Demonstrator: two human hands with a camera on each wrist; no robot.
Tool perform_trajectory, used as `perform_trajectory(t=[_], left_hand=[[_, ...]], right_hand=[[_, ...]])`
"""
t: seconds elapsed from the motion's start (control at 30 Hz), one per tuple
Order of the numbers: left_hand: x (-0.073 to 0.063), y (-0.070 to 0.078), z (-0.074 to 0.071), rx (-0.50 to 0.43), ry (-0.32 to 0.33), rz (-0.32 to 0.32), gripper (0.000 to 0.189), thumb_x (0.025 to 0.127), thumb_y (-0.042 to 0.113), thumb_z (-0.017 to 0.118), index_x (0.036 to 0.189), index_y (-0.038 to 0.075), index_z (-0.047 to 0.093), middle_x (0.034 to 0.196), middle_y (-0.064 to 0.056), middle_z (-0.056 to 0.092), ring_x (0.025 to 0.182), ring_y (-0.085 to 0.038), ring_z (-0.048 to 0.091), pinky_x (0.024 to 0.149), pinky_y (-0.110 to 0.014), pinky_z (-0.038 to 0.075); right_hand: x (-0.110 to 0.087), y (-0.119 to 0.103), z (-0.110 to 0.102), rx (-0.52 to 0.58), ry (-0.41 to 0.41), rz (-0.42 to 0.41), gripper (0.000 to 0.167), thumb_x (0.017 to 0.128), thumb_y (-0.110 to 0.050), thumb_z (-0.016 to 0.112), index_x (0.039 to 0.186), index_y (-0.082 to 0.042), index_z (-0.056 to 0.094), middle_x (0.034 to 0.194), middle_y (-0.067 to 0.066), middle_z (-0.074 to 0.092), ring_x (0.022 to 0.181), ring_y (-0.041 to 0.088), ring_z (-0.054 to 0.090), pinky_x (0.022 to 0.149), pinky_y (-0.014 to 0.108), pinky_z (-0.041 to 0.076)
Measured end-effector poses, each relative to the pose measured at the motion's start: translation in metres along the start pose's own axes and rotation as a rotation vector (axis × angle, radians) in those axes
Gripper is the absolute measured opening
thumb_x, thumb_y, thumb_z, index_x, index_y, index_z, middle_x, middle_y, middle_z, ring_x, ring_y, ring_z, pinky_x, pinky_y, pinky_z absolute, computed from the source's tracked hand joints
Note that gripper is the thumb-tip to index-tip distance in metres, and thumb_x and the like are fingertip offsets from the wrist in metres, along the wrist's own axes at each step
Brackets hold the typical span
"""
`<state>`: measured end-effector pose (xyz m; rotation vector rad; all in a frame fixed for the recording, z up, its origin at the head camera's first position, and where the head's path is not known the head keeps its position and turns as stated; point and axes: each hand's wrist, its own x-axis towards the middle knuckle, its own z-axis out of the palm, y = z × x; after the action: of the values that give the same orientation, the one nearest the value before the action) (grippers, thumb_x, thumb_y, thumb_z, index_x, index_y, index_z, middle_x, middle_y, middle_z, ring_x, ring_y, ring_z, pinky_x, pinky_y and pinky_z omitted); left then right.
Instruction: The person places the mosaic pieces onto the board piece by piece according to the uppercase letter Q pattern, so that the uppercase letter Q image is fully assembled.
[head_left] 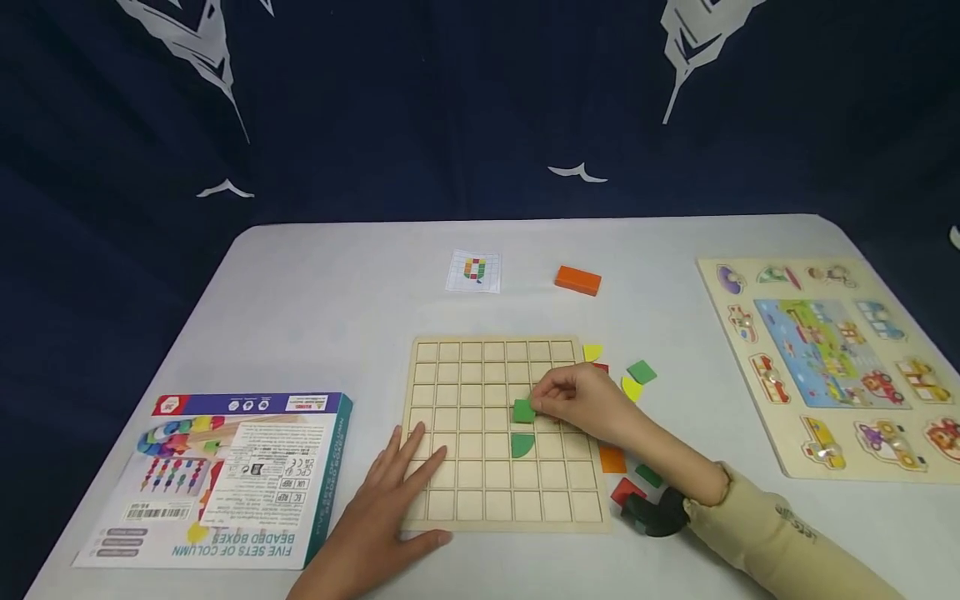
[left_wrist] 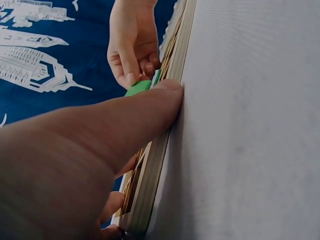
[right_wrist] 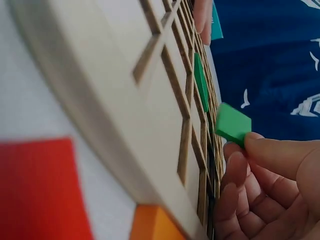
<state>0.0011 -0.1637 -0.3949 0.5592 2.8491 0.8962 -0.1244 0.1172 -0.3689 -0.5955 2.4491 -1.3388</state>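
Observation:
Between thumb and fingertips, my right hand point(head_left: 581, 398) pinches a green square tile point(head_left: 523, 411) by its edge, close over the wooden grid board point(head_left: 459, 478). In the right wrist view the tile point(right_wrist: 233, 123) is tilted above the board's slats. Just below it in the head view, a green quarter-round tile point(head_left: 522, 445) lies in one cell. My left hand point(head_left: 382, 510) rests on the board's lower left corner with fingers spread, its thumb along the near edge. The left wrist view shows that thumb point(left_wrist: 145, 112) large against the board's side.
Loose yellow, red, green and orange tiles lie right of the board, among them an orange square point(head_left: 612, 458). A printed pattern card point(head_left: 474, 272) and an orange block point(head_left: 577, 280) lie behind. A bead box point(head_left: 225, 483) is at left, a picture puzzle point(head_left: 832, 367) at right.

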Motion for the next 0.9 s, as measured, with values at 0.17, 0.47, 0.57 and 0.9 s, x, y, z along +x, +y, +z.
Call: perform_trajectory(t=[0.17,0.47,0.57,0.9], left_hand=[[0.000,0.001,0.001,0.002,0.015,0.016,0.086,0.073,0.040,0.077,0.146,0.018,0.036,0.155,-0.002,0.009,0.140,-0.026,-0.001,0.106,-0.053,0.016],[0.000,0.001,0.001,-0.032,0.012,0.026,0.084,0.073,0.038,0.077,0.145,0.018,0.038,0.155,-0.002,0.011,0.140,-0.025,0.000,0.111,-0.036,0.006],[0.000,0.002,0.003,-0.035,0.008,0.031,0.084,0.074,0.037,0.077,0.145,0.019,0.037,0.155,-0.002,0.010,0.140,-0.025,0.000,0.110,-0.036,0.006],[-0.001,0.001,0.001,-0.029,0.009,0.008,0.085,0.073,0.037,0.077,0.146,0.020,0.036,0.156,-0.002,0.009,0.140,-0.026,-0.001,0.105,-0.055,0.017]], right_hand=[[0.001,-0.003,0.002,-0.101,-0.021,-0.072,0.004,0.083,-0.011,0.070,0.079,-0.012,0.069,0.067,-0.006,0.059,0.062,0.010,0.054,0.058,0.024,0.047],[-0.003,-0.005,0.005,-0.187,-0.010,-0.109,0.003,0.084,-0.011,0.070,0.082,-0.010,0.070,0.070,-0.009,0.058,0.065,0.009,0.051,0.058,0.024,0.046],[-0.007,-0.006,-0.002,-0.225,0.013,-0.126,0.003,0.085,-0.011,0.069,0.086,-0.009,0.071,0.077,-0.009,0.061,0.069,0.008,0.053,0.062,0.024,0.047],[-0.019,0.003,-0.070,-0.248,0.202,-0.033,0.016,0.088,-0.004,0.063,0.103,-0.001,0.068,0.090,0.007,0.067,0.075,0.020,0.058,0.064,0.032,0.050]])
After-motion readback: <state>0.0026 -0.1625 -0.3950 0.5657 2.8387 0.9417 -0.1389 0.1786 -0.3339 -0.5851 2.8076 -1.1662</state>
